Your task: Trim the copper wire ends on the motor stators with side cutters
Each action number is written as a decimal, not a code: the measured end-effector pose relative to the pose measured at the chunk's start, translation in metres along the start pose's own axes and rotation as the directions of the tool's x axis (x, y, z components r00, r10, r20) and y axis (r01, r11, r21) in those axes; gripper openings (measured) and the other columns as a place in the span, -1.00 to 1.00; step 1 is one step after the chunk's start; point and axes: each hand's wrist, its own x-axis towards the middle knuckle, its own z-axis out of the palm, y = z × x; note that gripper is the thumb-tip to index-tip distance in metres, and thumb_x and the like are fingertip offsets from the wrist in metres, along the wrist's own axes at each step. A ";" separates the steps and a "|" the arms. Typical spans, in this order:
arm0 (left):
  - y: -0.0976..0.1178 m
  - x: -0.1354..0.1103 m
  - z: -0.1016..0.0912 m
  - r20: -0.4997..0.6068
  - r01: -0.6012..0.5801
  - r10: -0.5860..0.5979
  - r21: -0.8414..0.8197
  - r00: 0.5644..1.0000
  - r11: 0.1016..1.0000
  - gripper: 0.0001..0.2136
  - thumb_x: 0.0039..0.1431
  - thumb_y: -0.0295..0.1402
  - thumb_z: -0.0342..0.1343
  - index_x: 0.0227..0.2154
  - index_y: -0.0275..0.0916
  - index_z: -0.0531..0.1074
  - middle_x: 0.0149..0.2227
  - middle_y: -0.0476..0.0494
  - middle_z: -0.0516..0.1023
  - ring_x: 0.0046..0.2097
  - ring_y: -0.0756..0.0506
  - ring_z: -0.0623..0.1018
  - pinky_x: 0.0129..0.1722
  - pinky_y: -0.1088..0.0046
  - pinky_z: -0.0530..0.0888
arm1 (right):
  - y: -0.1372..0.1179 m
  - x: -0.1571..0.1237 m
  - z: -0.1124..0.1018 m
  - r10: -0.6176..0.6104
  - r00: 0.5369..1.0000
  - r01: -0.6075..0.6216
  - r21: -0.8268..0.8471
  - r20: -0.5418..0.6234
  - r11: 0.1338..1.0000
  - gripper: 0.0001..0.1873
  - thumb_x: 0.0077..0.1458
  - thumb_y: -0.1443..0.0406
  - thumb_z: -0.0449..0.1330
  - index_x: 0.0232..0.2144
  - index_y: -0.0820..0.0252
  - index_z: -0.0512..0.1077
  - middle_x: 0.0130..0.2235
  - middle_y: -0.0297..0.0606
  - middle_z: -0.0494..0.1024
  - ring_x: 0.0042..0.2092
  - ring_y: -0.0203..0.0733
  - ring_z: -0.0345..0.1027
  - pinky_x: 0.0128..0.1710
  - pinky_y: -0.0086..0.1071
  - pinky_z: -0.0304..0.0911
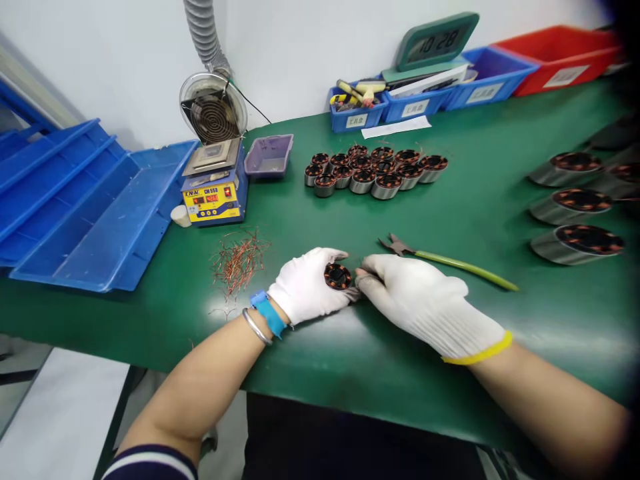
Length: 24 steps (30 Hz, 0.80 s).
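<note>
Cupping a wound stator (338, 276) in closed left hand (307, 287), right hand (420, 300) fingertips pinched at its edge.

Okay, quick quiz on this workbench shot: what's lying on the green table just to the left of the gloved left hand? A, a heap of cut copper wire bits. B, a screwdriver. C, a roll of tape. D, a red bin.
A: a loose pile of copper wire bits lies on the green table just left of the left hand, which holds a small wound coil part.
</note>
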 end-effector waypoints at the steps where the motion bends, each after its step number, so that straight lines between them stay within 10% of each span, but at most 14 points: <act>1: 0.001 -0.001 0.000 0.001 0.013 -0.013 0.006 1.000 1.000 -0.49 0.01 -0.07 0.26 0.01 -0.14 0.40 0.00 -0.09 0.55 0.00 -0.17 0.57 0.04 0.33 0.51 | 0.001 -0.001 0.000 -0.021 1.000 0.021 -0.007 0.011 1.000 -0.68 0.22 0.11 -0.05 -0.34 0.10 0.43 -0.37 -0.29 0.53 -0.35 -0.15 0.37 -0.51 -0.35 -0.12; 8: 0.006 -0.006 -0.001 0.023 0.132 -0.134 0.095 0.991 0.987 -0.50 -0.07 0.10 0.23 -0.19 -0.16 0.41 -0.16 -0.13 0.55 -0.14 -0.25 0.59 -0.15 0.25 0.54 | 0.002 -0.003 0.001 -0.051 0.996 0.062 -0.173 0.068 0.983 -0.67 0.22 0.12 -0.07 -0.40 0.10 0.41 -0.38 -0.24 0.52 -0.34 -0.09 0.39 -0.51 -0.35 -0.11; 14: 0.005 -0.005 -0.013 0.132 0.121 -0.123 0.025 0.983 0.992 -0.54 -0.12 0.13 0.25 -0.30 -0.10 0.40 -0.30 -0.01 0.57 -0.29 -0.18 0.59 -0.34 0.35 0.49 | 0.002 0.009 -0.001 -0.061 0.997 0.048 0.249 0.044 0.967 -0.62 0.05 0.00 0.10 -0.17 0.03 0.48 -0.21 -0.30 0.59 -0.22 -0.08 0.43 -0.33 -0.32 0.18; 17: 0.004 -0.003 -0.016 0.133 0.118 -0.123 0.041 0.983 0.992 -0.56 -0.12 0.11 0.26 -0.31 -0.11 0.39 -0.31 -0.01 0.56 -0.31 -0.16 0.58 -0.35 0.37 0.48 | -0.004 0.011 0.002 -0.044 0.998 0.055 0.368 -0.037 0.928 -0.70 0.08 0.07 0.06 -0.36 0.12 0.46 -0.35 -0.28 0.57 -0.30 -0.15 0.40 -0.36 -0.36 0.18; 24: 0.003 -0.003 -0.017 0.153 0.067 -0.072 0.038 0.986 0.997 -0.59 -0.07 0.02 0.29 -0.28 -0.15 0.41 -0.26 -0.02 0.55 -0.26 -0.14 0.57 -0.29 0.39 0.48 | 0.000 0.007 -0.007 0.113 0.984 -0.119 0.036 0.140 0.992 -0.66 0.11 0.09 -0.03 -0.55 0.11 0.37 -0.50 -0.31 0.49 -0.42 -0.14 0.38 -0.52 -0.36 0.00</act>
